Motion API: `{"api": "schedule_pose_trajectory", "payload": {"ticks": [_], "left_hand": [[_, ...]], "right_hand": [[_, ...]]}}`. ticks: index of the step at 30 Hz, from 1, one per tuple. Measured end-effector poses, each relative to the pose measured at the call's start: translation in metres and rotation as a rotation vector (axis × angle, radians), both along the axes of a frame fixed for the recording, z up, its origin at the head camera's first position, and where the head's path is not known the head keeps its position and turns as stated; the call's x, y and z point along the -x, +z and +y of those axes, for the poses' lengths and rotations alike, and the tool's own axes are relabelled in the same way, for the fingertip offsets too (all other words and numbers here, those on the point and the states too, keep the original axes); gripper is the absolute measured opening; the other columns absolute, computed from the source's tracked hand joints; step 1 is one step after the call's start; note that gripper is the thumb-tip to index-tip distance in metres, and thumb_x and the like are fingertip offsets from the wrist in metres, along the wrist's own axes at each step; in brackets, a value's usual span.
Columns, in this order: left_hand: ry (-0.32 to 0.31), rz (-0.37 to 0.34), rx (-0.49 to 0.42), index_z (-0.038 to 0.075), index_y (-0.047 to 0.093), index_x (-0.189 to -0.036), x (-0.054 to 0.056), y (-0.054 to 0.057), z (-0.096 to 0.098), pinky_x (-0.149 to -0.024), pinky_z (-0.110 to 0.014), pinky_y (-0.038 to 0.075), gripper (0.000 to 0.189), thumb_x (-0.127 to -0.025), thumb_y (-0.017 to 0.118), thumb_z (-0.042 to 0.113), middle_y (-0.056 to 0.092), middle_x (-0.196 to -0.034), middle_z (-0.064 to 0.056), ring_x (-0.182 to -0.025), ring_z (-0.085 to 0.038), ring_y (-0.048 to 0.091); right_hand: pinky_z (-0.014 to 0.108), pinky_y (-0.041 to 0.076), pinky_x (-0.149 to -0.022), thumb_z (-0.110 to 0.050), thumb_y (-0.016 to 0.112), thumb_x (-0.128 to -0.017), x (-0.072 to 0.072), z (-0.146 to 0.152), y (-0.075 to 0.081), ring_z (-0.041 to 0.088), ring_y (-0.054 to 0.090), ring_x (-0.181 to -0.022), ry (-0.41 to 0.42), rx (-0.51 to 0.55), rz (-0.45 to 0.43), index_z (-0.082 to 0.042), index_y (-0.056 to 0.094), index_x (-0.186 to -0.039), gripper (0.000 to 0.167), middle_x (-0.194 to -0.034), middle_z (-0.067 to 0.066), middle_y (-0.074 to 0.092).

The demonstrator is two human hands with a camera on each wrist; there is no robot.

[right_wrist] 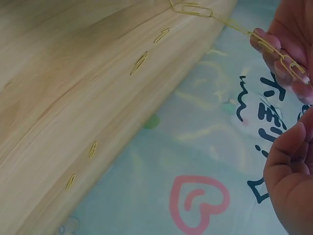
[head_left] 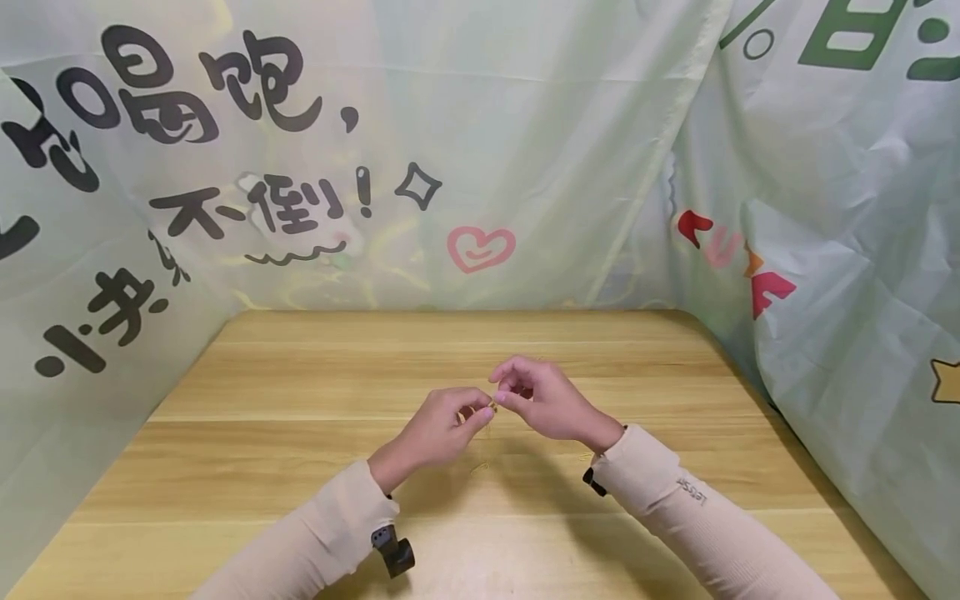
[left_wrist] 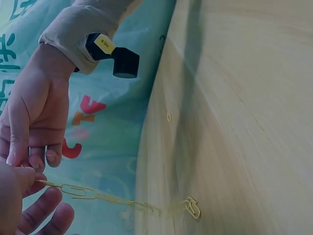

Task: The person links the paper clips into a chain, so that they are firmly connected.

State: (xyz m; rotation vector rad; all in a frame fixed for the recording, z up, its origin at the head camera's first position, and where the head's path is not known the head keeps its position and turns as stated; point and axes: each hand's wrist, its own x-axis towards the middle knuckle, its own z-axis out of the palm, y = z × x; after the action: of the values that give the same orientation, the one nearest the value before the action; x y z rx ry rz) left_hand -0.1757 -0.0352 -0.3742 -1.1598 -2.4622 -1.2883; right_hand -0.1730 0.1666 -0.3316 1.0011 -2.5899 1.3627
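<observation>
In the head view my left hand [head_left: 438,427] and right hand [head_left: 551,404] meet over the middle of the table. Between thumb and finger, the left hand pinches a chain of linked gold paper clips [left_wrist: 80,191]. The chain hangs from the fingertips toward the table, and its upper clips [right_wrist: 266,46] lie along the left fingers in the right wrist view. Right thumb and fingertips pinch at the chain's upper end, close against the left fingertips; the paper clip there is mostly hidden by the fingers.
Several loose gold paper clips [right_wrist: 139,63] lie scattered on the wooden table [head_left: 300,358]. Another paper clip [left_wrist: 168,117] lies apart in the left wrist view. Printed cloth [head_left: 562,167] hangs behind the table and along its sides.
</observation>
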Motion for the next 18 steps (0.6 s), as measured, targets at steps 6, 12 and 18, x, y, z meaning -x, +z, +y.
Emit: {"api": "schedule_pose_trajectory", "payload": {"ticks": [6,12,18], "left_hand": [[0.019,0.036,-0.008,0.010,0.066,-0.088,0.001,-0.003,-0.005,-0.066,-0.025,0.051,0.012,-0.097,0.059,0.013,0.063,-0.080,0.005,-0.073,-0.008,0.059],[0.038,0.050,-0.022,0.011,0.067,-0.087,0.002,-0.003,-0.011,-0.066,-0.025,0.052,0.014,-0.097,0.058,0.016,0.063,-0.082,0.005,-0.073,-0.008,0.058],[0.062,0.043,-0.047,0.012,0.067,-0.084,0.000,0.000,-0.018,-0.062,-0.025,0.051,0.017,-0.098,0.058,0.016,0.063,-0.079,0.004,-0.070,-0.007,0.056]], "right_hand": [[0.029,0.049,-0.060,-0.004,0.057,-0.096,0.010,0.003,-0.004,0.014,0.058,-0.070,-0.069,0.004,-0.020,-0.001,0.063,-0.103,0.009,-0.083,0.002,0.063],[0.033,0.052,-0.069,-0.002,0.053,-0.098,0.035,0.018,-0.022,0.025,0.064,-0.084,-0.159,-0.101,0.007,0.000,0.064,-0.104,0.013,-0.092,0.006,0.066],[0.045,0.051,-0.084,0.000,0.047,-0.099,0.057,0.035,-0.040,0.032,0.062,-0.102,-0.214,-0.323,-0.044,0.004,0.060,-0.118,0.023,-0.112,0.020,0.063]]}}
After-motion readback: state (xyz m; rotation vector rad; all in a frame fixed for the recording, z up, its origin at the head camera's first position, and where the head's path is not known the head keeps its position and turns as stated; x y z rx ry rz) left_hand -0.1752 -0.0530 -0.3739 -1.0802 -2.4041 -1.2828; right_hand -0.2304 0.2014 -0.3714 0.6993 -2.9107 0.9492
